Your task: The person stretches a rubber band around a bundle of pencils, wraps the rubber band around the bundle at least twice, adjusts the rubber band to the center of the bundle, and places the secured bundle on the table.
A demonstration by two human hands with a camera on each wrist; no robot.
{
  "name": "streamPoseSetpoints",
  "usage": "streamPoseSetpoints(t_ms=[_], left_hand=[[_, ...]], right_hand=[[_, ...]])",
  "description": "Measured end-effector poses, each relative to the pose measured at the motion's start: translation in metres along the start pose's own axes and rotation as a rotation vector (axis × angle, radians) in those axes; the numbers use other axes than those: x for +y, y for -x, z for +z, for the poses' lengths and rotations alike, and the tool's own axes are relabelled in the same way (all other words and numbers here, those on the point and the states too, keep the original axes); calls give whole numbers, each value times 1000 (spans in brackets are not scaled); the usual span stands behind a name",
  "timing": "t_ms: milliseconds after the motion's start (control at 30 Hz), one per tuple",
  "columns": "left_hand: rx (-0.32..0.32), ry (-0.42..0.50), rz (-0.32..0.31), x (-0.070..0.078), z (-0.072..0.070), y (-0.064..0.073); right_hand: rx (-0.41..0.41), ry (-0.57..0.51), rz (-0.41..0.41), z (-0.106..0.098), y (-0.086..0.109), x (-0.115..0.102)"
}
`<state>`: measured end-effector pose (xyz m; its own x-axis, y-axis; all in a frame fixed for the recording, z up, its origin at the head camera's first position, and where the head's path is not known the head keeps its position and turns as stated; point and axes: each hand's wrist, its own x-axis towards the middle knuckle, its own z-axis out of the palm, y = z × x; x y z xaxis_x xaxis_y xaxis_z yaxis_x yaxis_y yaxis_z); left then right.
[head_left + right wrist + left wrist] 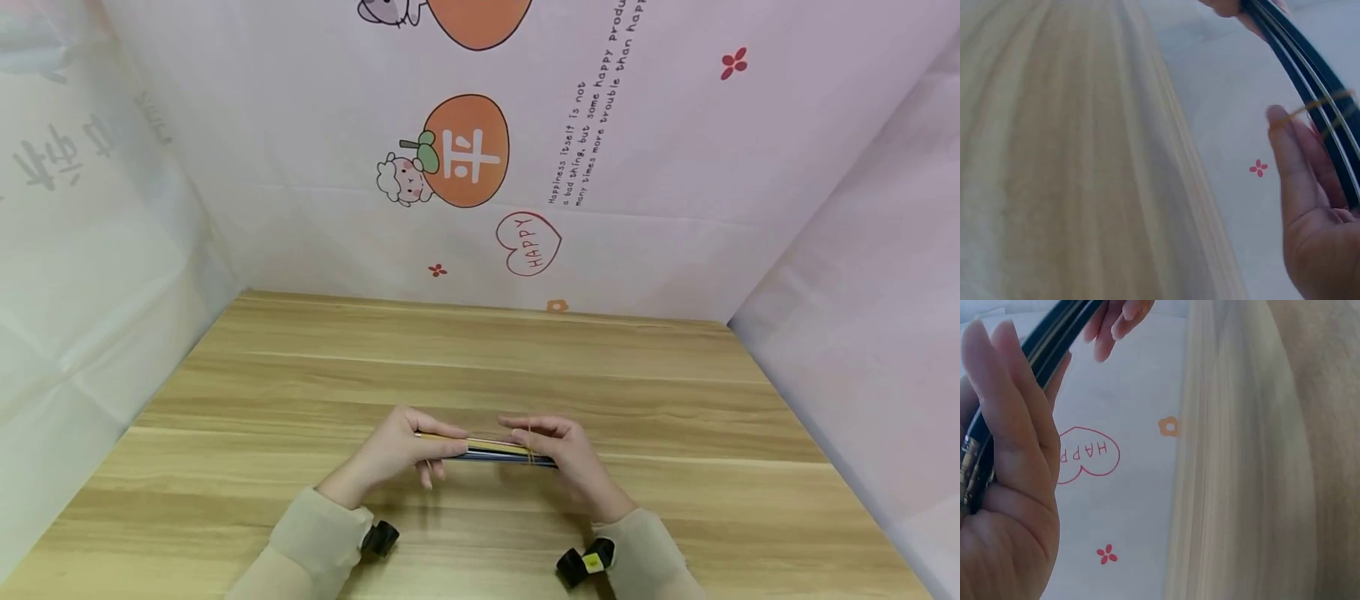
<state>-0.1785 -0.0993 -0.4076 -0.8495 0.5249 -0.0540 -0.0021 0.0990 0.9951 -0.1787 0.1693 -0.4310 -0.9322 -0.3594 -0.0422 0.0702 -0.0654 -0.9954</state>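
Note:
A bundle of pencils (498, 450), yellow-sided and dark blue, lies level between the two hands above the table. My left hand (401, 446) grips its left end, thumb in front and fingers behind. Silvery ferrules (969, 465) show at that end in the left wrist view. The right hand (562, 450) holds the other end, with its thumb along the bundle. A thin tan rubber band (1310, 107) runs round the pencils and over a finger of the right hand, stretched off the bundle. The pencils' right tips are hidden in the right palm.
Beneath the hands is a wood-grain table (480, 358). White printed sheeting (645, 250) stands behind it and along both sides. Black wrist cameras are strapped over the cuffs: the left camera (380, 539) and the right camera (581, 565).

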Motion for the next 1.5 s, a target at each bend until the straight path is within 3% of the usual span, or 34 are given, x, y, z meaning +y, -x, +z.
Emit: streamPoseSetpoints(t_ms=[200, 333, 633, 733, 867, 1067, 1267, 1500], left_hand=[[-62, 24, 23, -1, 2, -1], [-63, 56, 34, -3, 4, -1], [-27, 210, 84, -7, 11, -3], [6, 245, 84, -8, 14, -3], [71, 322, 51, -11, 17, -5], [243, 515, -54, -18, 21, -11], [354, 671, -67, -21, 25, -14], [388, 681, -86, -18, 24, -12]], right_hand=[[-82, -143, 110, -7, 1, 1], [-149, -283, 104, -5, 5, -2], [-192, -441, 103, 14, 7, -12], [-144, -488, 130, 17, 3, -5], [-23, -544, 150, 25, -1, 4], [53, -586, 68, 39, -5, 10], [163, -505, -36, 44, -7, 11], [338, -339, -175, 42, -8, 11]])
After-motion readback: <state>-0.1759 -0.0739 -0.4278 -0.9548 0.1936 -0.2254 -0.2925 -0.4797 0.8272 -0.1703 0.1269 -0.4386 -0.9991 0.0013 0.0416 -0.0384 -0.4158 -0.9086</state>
